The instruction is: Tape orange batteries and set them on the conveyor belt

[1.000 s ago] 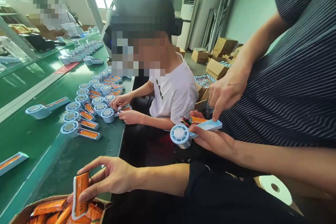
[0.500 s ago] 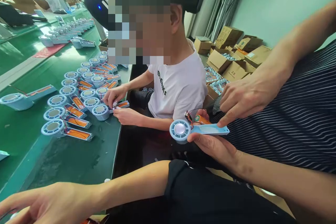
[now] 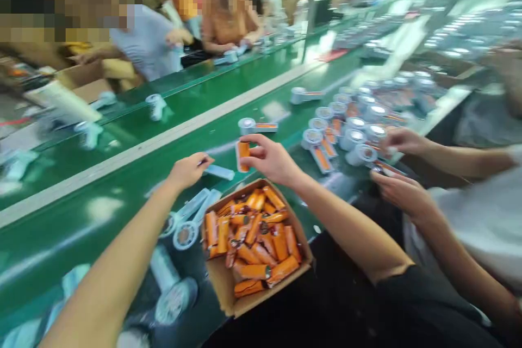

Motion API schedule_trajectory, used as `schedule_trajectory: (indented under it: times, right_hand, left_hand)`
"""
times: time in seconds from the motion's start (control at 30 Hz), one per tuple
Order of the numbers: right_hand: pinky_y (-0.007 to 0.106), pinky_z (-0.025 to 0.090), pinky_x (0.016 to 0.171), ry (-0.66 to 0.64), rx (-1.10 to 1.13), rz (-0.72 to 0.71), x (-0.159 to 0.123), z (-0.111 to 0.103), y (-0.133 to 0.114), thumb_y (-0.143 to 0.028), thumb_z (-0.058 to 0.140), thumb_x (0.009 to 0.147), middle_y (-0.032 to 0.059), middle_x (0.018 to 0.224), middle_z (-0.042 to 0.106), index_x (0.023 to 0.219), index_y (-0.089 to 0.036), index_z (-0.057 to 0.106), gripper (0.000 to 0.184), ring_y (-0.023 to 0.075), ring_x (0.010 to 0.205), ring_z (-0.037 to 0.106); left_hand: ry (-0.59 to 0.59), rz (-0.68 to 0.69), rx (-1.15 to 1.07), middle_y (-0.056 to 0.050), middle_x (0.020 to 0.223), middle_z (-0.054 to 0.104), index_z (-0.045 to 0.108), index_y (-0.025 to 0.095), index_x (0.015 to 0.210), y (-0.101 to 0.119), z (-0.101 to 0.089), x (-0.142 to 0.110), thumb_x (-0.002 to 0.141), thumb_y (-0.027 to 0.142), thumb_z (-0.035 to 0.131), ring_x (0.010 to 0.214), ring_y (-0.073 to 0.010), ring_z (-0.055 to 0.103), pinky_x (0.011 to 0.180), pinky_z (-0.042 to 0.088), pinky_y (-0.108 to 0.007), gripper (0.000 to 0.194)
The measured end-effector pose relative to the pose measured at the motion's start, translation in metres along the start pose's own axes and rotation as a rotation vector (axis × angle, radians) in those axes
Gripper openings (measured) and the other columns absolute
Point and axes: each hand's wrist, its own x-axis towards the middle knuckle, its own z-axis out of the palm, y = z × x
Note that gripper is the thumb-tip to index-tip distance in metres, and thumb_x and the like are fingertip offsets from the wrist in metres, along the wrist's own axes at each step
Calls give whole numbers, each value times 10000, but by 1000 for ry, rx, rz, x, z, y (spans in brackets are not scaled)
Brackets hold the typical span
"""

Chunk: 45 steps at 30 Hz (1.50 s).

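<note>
Seeming light and firm, the orange pack (image 3: 243, 156) is best pinched mid-body, as by the right hand (image 3: 274, 161), fingers (image 3: 255, 140) slightly parted; the left hand's (image 3: 188, 169) hold is unclear.

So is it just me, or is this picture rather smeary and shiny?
In the head view, the workers across the green surface are smeared, perhaps by camera motion; pale glare patches lie on that surface; the orange packs in the cardboard box look clearer; coarse square blocks cover some faces.
</note>
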Motion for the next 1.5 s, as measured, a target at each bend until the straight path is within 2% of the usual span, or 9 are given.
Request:
schedule_trajectory:
  times: [0.1, 0.2, 0.33, 0.67, 0.93, 1.1, 1.27, 1.4, 1.5]
  right_hand:
    - [244, 508, 775, -168, -306, -42, 30, 12, 14, -229, 676, 926, 7, 880, 808, 1435, -162, 603, 518, 130, 744, 686]
    - [238, 474, 749, -281, -535, -62, 43, 27, 22, -243, 678, 944, -19, 826, 792, 1399, -192, 627, 461, 126, 698, 658]
    - [238, 449, 735, -315, -762, -85, 58, 42, 28, -250, 673, 980, -12, 841, 792, 1375, -221, 639, 397, 149, 724, 676]
    - [345, 518, 820, -401, -1261, -77, 68, 47, 19, -399, 638, 1028, 149, 1106, 801, 1475, -229, 585, 481, 326, 990, 761]
    - [395, 553, 852, -552, -1427, -80, 70, 56, 21, -473, 550, 1058, 159, 1170, 790, 1530, -309, 568, 500, 337, 1020, 770]
    - [412, 566, 912, -580, -1444, -97, 79, 60, 31, -416, 597, 1003, 171, 1266, 765, 1377, -235, 682, 424, 349, 1147, 732]
    - [389, 548, 1011, -633, -1416, -173, 88, 53, 29, -416, 632, 1002, 151, 1441, 699, 1371, -214, 702, 426, 331, 1270, 684]
    - [398, 555, 988, -598, -1402, -220, 95, 50, 27, -215, 552, 1029, 114, 1369, 753, 1364, -256, 725, 380, 324, 1225, 721]
    - [407, 557, 1014, -547, -1359, -253, 103, 55, 23, -155, 589, 1001, 96, 1458, 709, 1437, -264, 683, 460, 320, 1263, 710]
  left_hand:
    - [-16, -115, -35, -44, 1265, 749, 703, 254, 1177, -30, 3, -23, 1087, 327, 497, 1134, -203, 705, 1001, 559, -341, 236]
    - [-12, -104, -76, -21, 1278, 763, 705, 276, 1181, -27, 13, -13, 1059, 296, 454, 1185, -214, 700, 1006, 521, -297, 280]
    - [-2, -78, -89, -44, 1275, 759, 701, 272, 1186, -20, 18, -3, 1040, 301, 464, 1220, -241, 687, 1012, 501, -310, 280]
    - [12, -70, -128, -44, 1306, 751, 688, 270, 1226, -18, 21, 7, 1052, 326, 476, 1211, -246, 682, 970, 500, -312, 280]
    - [42, -81, -241, -13, 1271, 780, 716, 265, 1200, -11, 23, 14, 1033, 279, 479, 1165, -222, 710, 950, 515, -304, 291]
    - [49, -75, -290, -29, 1252, 783, 724, 260, 1209, -9, 27, 19, 1020, 262, 485, 1154, -235, 715, 953, 524, -325, 305]
    - [61, -75, -271, -80, 1208, 775, 737, 224, 1169, 2, 20, 19, 1003, 217, 506, 1122, -245, 720, 974, 538, -334, 284]
    - [144, -102, -237, -132, 1408, 694, 651, 168, 1352, 12, -2, -15, 1003, 196, 521, 1317, -267, 632, 1188, 447, -426, 374]
    - [259, -109, -211, -116, 1470, 665, 621, 170, 1402, 18, -14, -100, 1020, 260, 539, 1418, -279, 559, 1246, 407, -463, 401]
